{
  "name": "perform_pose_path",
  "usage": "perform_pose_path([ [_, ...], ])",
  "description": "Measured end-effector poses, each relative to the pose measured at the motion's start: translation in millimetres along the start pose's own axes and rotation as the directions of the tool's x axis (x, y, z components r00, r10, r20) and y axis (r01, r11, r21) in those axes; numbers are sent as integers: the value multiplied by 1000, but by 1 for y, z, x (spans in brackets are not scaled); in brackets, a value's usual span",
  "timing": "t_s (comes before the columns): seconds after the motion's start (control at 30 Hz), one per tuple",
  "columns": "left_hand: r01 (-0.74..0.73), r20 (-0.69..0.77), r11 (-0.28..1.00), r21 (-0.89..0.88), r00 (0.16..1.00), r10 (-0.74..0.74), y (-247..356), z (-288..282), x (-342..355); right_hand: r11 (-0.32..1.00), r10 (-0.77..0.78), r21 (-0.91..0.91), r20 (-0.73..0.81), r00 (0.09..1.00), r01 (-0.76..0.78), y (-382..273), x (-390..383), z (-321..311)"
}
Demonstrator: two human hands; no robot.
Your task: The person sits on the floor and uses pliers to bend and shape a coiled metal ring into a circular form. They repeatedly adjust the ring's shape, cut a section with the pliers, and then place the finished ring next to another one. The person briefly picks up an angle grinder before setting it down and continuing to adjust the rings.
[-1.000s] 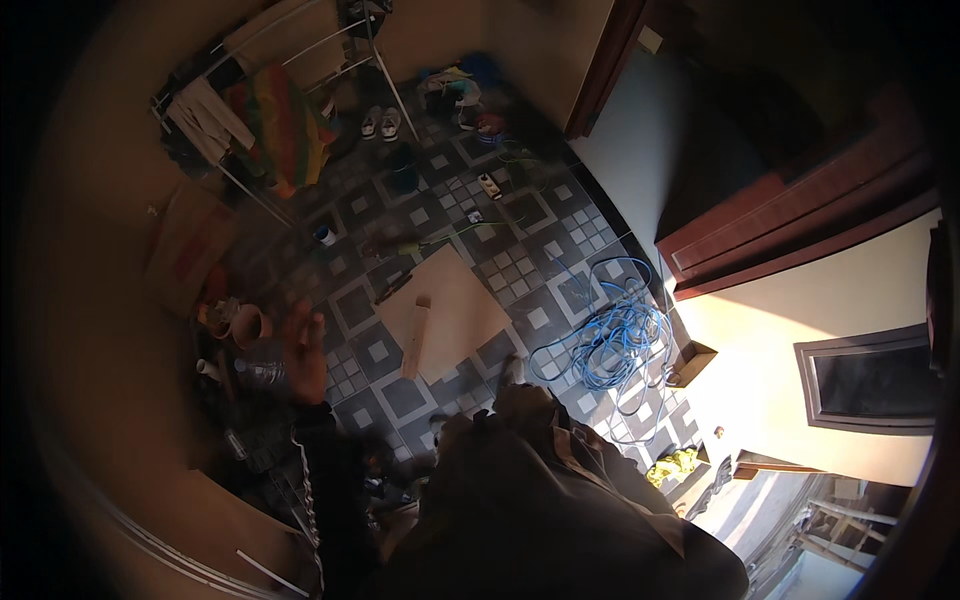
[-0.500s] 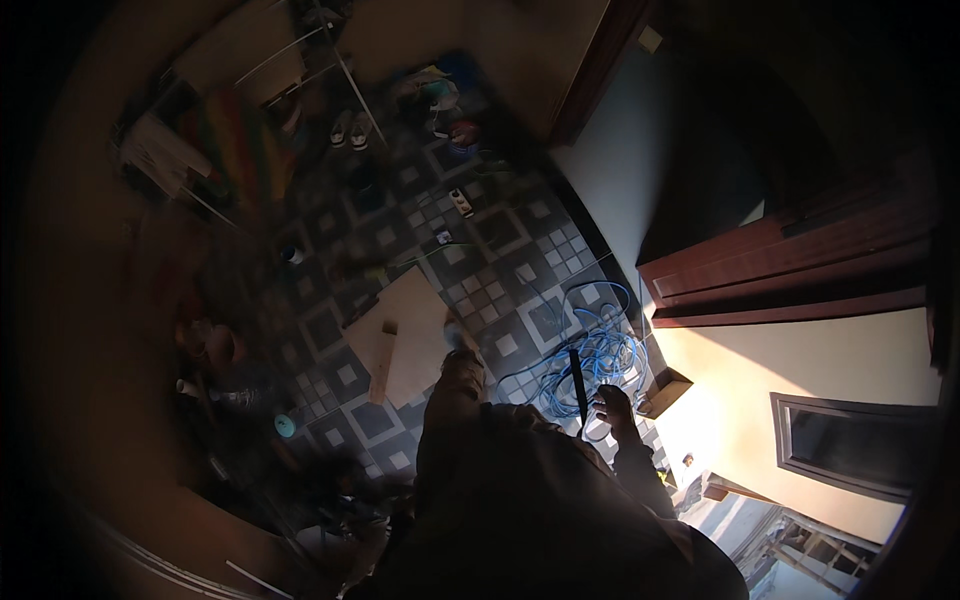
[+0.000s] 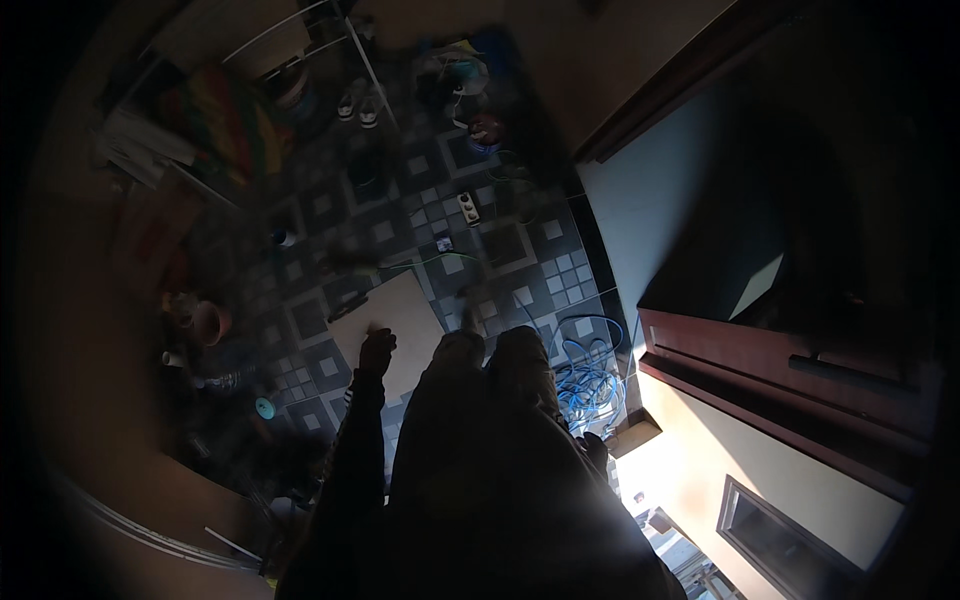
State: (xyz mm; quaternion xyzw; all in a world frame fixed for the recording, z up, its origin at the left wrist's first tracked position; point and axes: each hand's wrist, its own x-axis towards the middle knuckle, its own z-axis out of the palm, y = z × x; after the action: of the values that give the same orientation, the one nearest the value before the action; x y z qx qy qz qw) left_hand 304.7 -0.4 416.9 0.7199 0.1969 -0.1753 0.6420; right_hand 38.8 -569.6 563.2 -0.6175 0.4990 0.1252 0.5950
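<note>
A pale flat board (image 3: 408,318) lies on the patterned tile floor in front of my knees. My left hand (image 3: 377,350) is over the board's near left part, its fingers curled; anything inside them is lost in shadow. Along the board's far left edge is a short dark strip (image 3: 348,305), too dim to identify. Low beside my right leg, my right hand (image 3: 597,448) is a dark shape near a tangled blue cable (image 3: 590,385), and its fingers cannot be made out.
A white power strip (image 3: 468,208) and a thin green cord (image 3: 430,260) lie beyond the board. Shoes (image 3: 358,108) sit farther back. At right are a dark red door (image 3: 720,355) and a sunlit wall (image 3: 690,440). A turquoise round object (image 3: 265,408) lies at left.
My left hand has come into view over the board. The wooden strip seen on the board no longer shows. My right hand has moved down and back, and the dark bar beside it is gone from there.
</note>
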Motion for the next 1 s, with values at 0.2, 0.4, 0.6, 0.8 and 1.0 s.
perform_pose_path([
  [0.2, 38, -41, 994, -106, 998, -43, 140, 37, 115, 998, -58, -18, 69, 996, 59, -79, 34, 29],
  [0.4, -92, -81, 945, 314, 989, 124, 70, 56, 122, 985, 166, -55, 113, 980, -161, -163, 123, 39],
  [0.6, 641, -321, 668, -378, 586, -744, 44, 123, 8, 941, 316, -194, 208, 926, -278, -302, 258, 26],
  [0.8, 503, -458, 765, -401, 613, -644, 108, 234, -15, 809, 227, -578, 144, 963, -105, -517, 432, 32],
  [1.0, 411, -573, 901, -137, 709, -411, 187, 291, 19, 805, -98, -566, 166, 981, 177, -710, 550, 183],
])
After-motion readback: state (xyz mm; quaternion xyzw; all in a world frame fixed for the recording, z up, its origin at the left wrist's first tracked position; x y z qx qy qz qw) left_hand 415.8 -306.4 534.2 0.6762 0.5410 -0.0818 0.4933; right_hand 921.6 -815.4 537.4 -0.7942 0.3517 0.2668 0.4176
